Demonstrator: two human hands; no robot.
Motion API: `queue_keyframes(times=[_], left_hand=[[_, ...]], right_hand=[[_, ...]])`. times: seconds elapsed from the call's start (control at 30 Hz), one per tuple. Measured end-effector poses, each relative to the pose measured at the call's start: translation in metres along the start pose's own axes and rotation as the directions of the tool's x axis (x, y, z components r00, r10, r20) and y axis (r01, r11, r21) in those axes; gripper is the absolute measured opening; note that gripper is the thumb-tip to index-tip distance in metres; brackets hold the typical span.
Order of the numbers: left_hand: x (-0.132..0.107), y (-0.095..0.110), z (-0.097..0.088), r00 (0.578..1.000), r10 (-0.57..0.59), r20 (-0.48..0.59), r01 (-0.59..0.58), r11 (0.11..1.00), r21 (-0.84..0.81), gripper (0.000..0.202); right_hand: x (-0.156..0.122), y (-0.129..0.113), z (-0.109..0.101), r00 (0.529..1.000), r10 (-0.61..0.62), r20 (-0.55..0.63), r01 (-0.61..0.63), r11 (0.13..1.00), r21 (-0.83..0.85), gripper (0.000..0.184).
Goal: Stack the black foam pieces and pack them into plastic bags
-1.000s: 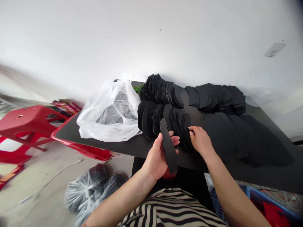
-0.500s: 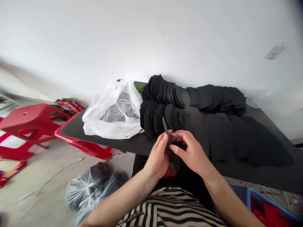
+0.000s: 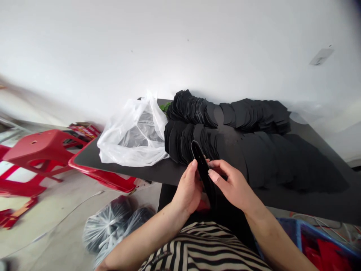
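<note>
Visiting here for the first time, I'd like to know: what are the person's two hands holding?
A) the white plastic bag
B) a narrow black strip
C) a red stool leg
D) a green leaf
B: the left hand and right hand both hold a narrow black strip upright, in front of the stacked black pieces.

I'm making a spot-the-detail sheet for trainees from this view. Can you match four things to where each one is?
Things:
1. White plastic bag
2. Red plastic stool
3. Tied clear bag of dark contents
4. Narrow black strip

Places:
A. Floor in front of the table
B. Between the left hand and right hand
C. Black tabletop, beside the stacked black pieces
D. Left of the table

Pairs: 1-C, 2-D, 3-A, 4-B
</note>
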State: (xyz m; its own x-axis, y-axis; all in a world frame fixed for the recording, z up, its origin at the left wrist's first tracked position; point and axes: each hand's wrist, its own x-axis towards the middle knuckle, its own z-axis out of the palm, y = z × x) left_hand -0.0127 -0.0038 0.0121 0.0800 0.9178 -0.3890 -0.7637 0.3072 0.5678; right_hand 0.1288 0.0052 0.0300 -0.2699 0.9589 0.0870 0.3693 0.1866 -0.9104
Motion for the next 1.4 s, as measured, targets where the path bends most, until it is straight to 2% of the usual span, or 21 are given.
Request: queue_keyframes(times=[0.13, 0.2, 0.33, 0.43, 0.5, 0.6, 0.7, 0.77, 0.8, 0.83, 0.9, 0.97, 1.03, 1.1, 1.17, 1.23, 1.4], left_hand=[[0.001, 0.003, 0.004, 0.984, -0.171, -0.055, 0.166, 0.983, -0.083, 0.040], [0.003, 0.004, 0.006, 0.972, -0.236, -0.014, 0.234, 0.968, -0.091, 0.046], [0.007, 0.003, 0.010, 0.949, -0.295, 0.109, 0.301, 0.953, -0.040, 0.053], [0.009, 0.000, 0.013, 0.927, -0.337, 0.163, 0.338, 0.941, 0.022, 0.047], [0.009, -0.003, 0.014, 0.927, -0.330, 0.180, 0.321, 0.944, 0.077, 0.043], [0.008, -0.005, 0.016, 0.935, -0.298, 0.191, 0.275, 0.952, 0.137, 0.044], [0.007, -0.004, 0.018, 0.945, -0.265, 0.192, 0.239, 0.959, 0.149, 0.046], [0.007, -0.002, 0.019, 0.949, -0.251, 0.192, 0.228, 0.964, 0.135, 0.047], [0.008, -0.002, 0.019, 0.950, -0.243, 0.194, 0.223, 0.967, 0.122, 0.048], [0.008, -0.001, 0.018, 0.952, -0.233, 0.199, 0.216, 0.971, 0.106, 0.048], [0.010, -0.002, 0.018, 0.954, -0.210, 0.215, 0.202, 0.978, 0.060, 0.047], [0.012, -0.003, 0.018, 0.956, -0.172, 0.236, 0.175, 0.984, 0.006, 0.045], [0.014, -0.005, 0.019, 0.957, -0.140, 0.256, 0.150, 0.988, -0.023, 0.043], [0.016, -0.006, 0.021, 0.960, -0.122, 0.252, 0.128, 0.992, -0.008, 0.044], [0.018, -0.006, 0.021, 0.964, -0.120, 0.236, 0.113, 0.993, 0.042, 0.045], [0.018, -0.002, 0.020, 0.967, -0.078, 0.242, 0.052, 0.992, 0.113, 0.045], [0.011, 0.013, 0.004, 0.974, 0.075, 0.214, -0.135, 0.950, 0.283, 0.042]], right_hand=[[-0.002, 0.007, -0.015, 0.978, -0.002, -0.209, -0.042, 0.978, -0.207, 0.020], [-0.003, 0.014, -0.026, 0.957, -0.007, -0.289, -0.072, 0.962, -0.264, 0.021], [-0.005, 0.025, -0.055, 0.922, 0.030, -0.386, -0.134, 0.960, -0.245, 0.027], [-0.003, 0.037, -0.076, 0.884, 0.040, -0.466, -0.175, 0.952, -0.252, 0.030], [0.002, 0.052, -0.090, 0.848, 0.042, -0.529, -0.229, 0.928, -0.293, 0.029], [0.014, 0.083, -0.110, 0.808, 0.062, -0.586, -0.360, 0.840, -0.406, 0.025], [0.023, 0.106, -0.122, 0.825, 0.116, -0.553, -0.467, 0.693, -0.550, 0.024], [0.022, 0.105, -0.118, 0.836, 0.083, -0.543, -0.469, 0.622, -0.627, 0.030], [0.019, 0.098, -0.111, 0.840, 0.031, -0.542, -0.437, 0.633, -0.639, 0.033], [0.016, 0.088, -0.101, 0.845, -0.024, -0.535, -0.377, 0.682, -0.626, 0.034], [0.006, 0.064, -0.073, 0.875, -0.092, -0.475, -0.187, 0.842, -0.506, 0.033], [-0.004, 0.042, -0.040, 0.946, -0.070, -0.315, -0.030, 0.953, -0.302, 0.033], [-0.011, 0.029, -0.012, 0.984, -0.036, -0.177, 0.006, 0.986, -0.168, 0.032], [-0.012, 0.026, 0.006, 0.991, -0.012, -0.133, 0.002, 0.997, -0.072, 0.032], [-0.006, 0.030, 0.009, 0.984, 0.013, -0.176, -0.013, 1.000, 0.000, 0.034], [0.005, 0.037, 0.000, 0.962, 0.043, -0.270, -0.044, 0.999, 0.001, 0.040], [0.041, 0.062, -0.040, 0.849, 0.071, -0.523, -0.140, 0.986, -0.094, 0.046]])
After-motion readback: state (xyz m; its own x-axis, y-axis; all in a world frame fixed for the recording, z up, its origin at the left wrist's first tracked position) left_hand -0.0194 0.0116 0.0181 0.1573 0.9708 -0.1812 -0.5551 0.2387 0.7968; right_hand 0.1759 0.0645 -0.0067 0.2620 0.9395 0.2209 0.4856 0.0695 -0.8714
